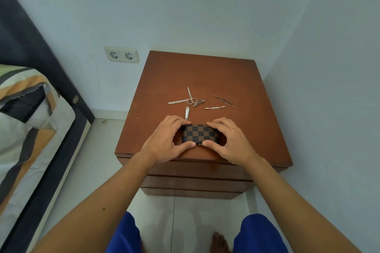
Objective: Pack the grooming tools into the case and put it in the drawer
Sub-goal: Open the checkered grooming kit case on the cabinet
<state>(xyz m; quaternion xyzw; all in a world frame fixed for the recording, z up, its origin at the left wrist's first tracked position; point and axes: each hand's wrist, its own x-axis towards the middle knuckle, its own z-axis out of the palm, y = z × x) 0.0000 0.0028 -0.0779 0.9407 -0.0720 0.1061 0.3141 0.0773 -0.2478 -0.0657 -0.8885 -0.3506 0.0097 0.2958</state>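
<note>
The checkered case [199,133] is held closed near the front edge of the surface [205,72], gripped at its left end by the left hand [166,139] and at its right end by the right hand [230,141], thumbs set against its near side. The grooming tools are scattered at mid-surface: scissors [190,96], nail file [177,101], clippers [187,112], tweezers [223,99]. Bare wood is left toward the back edge and both side edges
</note>
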